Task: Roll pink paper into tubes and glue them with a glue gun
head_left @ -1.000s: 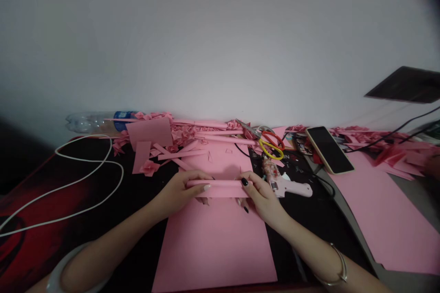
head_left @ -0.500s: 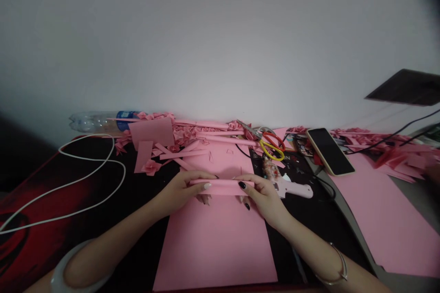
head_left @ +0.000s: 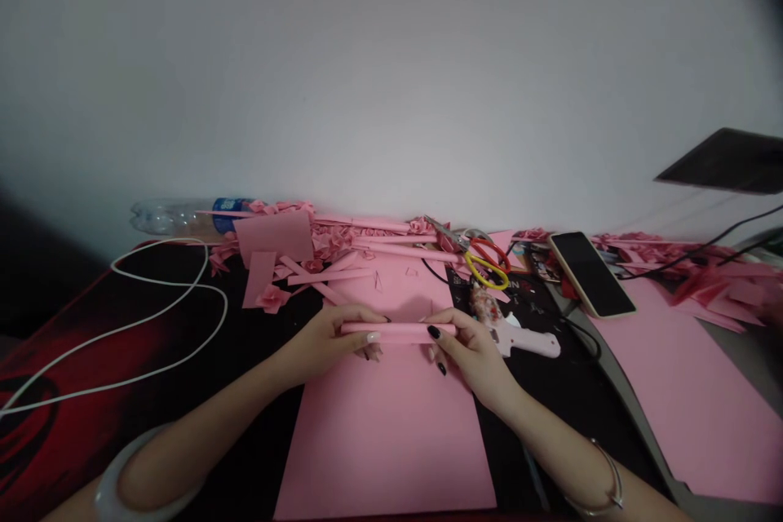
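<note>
A pink paper roll (head_left: 399,332) lies crosswise at the far edge of a pink paper sheet (head_left: 385,432) on a black and red desk mat (head_left: 91,351). My left hand (head_left: 327,338) pinches the roll's left end, thumb in front and fingers curled over it. On the roll's right end my right hand (head_left: 468,347) is closed the same way, its nails painted black. Both hands rest just above the sheet. The roll is thin and tight.
A pink glue gun (head_left: 519,336) lies right of my right hand. Scissors with red and yellow handles (head_left: 483,258), a phone (head_left: 591,274), pink strips and paper flowers (head_left: 318,249), a plastic bottle (head_left: 183,216) and a white cable (head_left: 140,318) lie around. More pink sheets (head_left: 691,391) lie at right.
The roll has become thinner and tighter between my hands. Both hands have shifted slightly away from me with it.
</note>
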`<action>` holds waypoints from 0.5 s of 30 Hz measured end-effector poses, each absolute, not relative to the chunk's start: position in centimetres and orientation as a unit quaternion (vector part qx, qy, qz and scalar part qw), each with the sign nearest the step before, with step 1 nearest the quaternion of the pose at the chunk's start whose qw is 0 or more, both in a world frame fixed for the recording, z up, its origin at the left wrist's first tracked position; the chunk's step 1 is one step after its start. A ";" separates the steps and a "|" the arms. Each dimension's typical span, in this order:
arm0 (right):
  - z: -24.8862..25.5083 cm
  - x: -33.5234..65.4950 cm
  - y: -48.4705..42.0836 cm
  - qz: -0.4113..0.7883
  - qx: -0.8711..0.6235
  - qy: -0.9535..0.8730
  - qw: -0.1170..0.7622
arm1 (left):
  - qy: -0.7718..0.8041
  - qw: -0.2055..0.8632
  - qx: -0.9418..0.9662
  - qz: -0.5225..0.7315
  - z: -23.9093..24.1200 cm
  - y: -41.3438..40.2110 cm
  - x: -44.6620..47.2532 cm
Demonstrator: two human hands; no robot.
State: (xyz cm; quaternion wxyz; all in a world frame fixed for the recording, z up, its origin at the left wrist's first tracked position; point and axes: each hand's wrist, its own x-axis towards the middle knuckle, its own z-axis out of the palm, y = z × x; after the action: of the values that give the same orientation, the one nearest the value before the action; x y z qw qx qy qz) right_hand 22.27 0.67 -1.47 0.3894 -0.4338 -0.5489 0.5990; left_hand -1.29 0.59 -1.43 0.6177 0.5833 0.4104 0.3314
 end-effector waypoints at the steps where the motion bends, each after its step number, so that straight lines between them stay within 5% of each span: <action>1: -1.4 22.3 0.7 0.593 -0.434 -0.557 0.388 | 0.417 0.596 0.607 0.321 -1.4 0.6 -1.4; 10: -1.6 22.6 -0.2 0.525 -0.400 -0.652 0.374 | 0.400 0.361 0.827 0.159 -0.2 -0.1 -1.0; 15: -0.9 22.3 -1.2 0.546 -0.343 -0.636 0.423 | 0.467 0.328 0.815 0.101 0.2 -0.4 -0.5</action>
State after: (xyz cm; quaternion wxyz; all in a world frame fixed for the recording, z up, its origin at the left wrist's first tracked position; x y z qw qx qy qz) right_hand 22.27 -1.16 -0.94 0.4231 -0.3431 -0.6364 0.5461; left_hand -0.47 -0.42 0.18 0.3282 0.8148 0.4669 0.1015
